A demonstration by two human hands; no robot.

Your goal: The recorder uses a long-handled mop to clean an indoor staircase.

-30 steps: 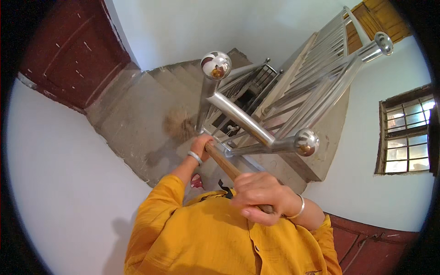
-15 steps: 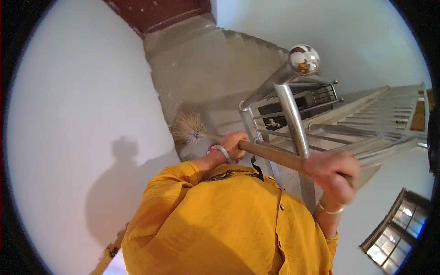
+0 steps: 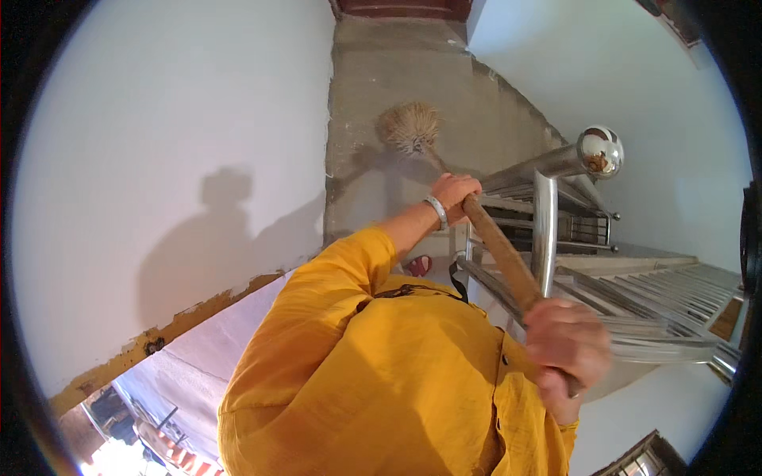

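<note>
Both my hands are closed around the wooden handle of a string mop [image 3: 502,247]. My left hand [image 3: 456,195], with a bracelet at its wrist, grips it partway down. Up near the handle's top end my right hand [image 3: 567,341] is wrapped round it, a little blurred. The handle slants from lower right to upper left. Its beige, frayed mop head [image 3: 413,128] lies spread on the grey concrete floor [image 3: 373,79], ahead of me and to the right of the left wall.
A steel stair railing [image 3: 546,230] topped by a shiny ball [image 3: 601,151] stands close on my right, with stairs beyond it. A white wall [image 3: 198,111] runs along the left. A dark red door [image 3: 405,8] is at the far end. One red sandal [image 3: 418,266] shows below me.
The mop head has moved forward along the floor, away from me, and my left hand has gone forward with the handle. The right hand is lower in view. The view has turned.
</note>
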